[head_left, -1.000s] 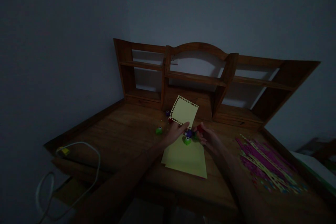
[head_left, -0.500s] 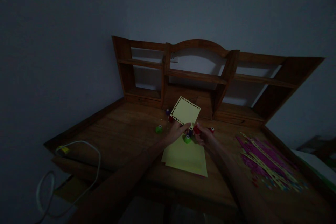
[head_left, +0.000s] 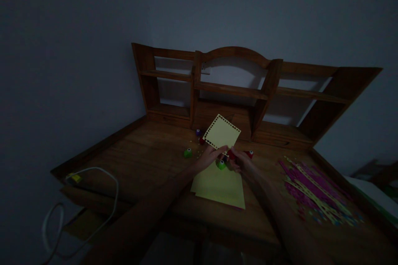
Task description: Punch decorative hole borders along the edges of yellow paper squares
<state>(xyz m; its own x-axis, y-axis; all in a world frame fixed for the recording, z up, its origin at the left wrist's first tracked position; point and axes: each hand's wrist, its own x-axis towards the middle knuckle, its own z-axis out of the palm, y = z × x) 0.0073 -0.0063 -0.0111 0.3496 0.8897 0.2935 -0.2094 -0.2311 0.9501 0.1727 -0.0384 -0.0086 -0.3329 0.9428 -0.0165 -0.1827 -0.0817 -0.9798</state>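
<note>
My left hand pinches the lower corner of a pale yellow square of paper, tilted up above the desk, with a row of small cut-outs along its edges. My right hand is closed around a red craft punch at the paper's lower right edge. Just beneath the hands stands a green craft punch, with a dark one partly hidden behind it. More yellow sheets lie stacked on the desk below.
Another green punch stands left, a purple one and a red one behind. A further red punch is right of my hand. Magenta and yellow punched strips are piled right. A white cable hangs at left; a wooden shelf backs the desk.
The held paper has shifted slightly to the right and turned a little. The red punch in my right hand has moved slightly left, closer to the paper's edge.
</note>
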